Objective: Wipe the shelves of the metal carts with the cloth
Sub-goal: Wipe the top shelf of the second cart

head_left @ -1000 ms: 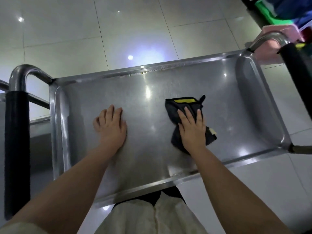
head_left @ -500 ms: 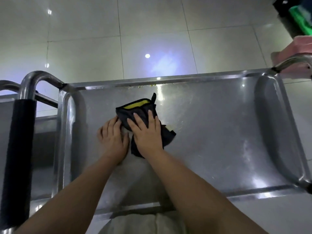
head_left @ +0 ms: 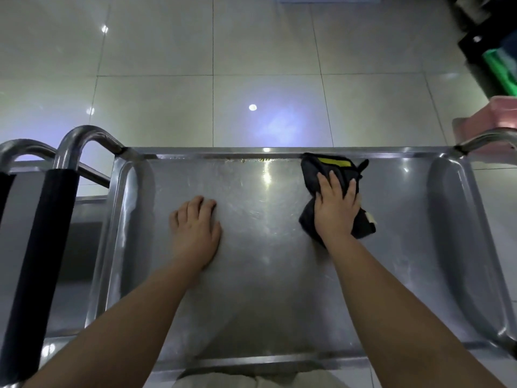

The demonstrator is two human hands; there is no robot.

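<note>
The right hand (head_left: pixel 335 208) is pressing flat on the black cloth (head_left: pixel 310 175), fingers stretched out and slightly spread, not curled round it. The cloth is lying crumpled under that palm on the top shelf (head_left: pixel 265 275) of the metal cart, in the far right part of the flat bottom. Its far end, with 1 yellow stripe (head_left: pixel 337 163), is touching the shelf's far rim (head_left: pixel 209 156). 1 dark corner is sticking out past the wrist on the near right side.

The left hand (head_left: pixel 195 231) is resting palm down on the bare metal, fingers together and relaxed, holding nothing. It is sitting left of the shelf's middle, well apart from the cloth.

A handle with a black grip (head_left: pixel 42 261) is rising at the cart's left end, and a second curved tube (head_left: pixel 16 148) is showing just beyond it. Pale glossy floor tiles (head_left: pixel 251 51) are reflecting lights behind the cart. A pink object (head_left: pixel 498 116) and a green one (head_left: pixel 500 71) are sitting at the right edge.
</note>
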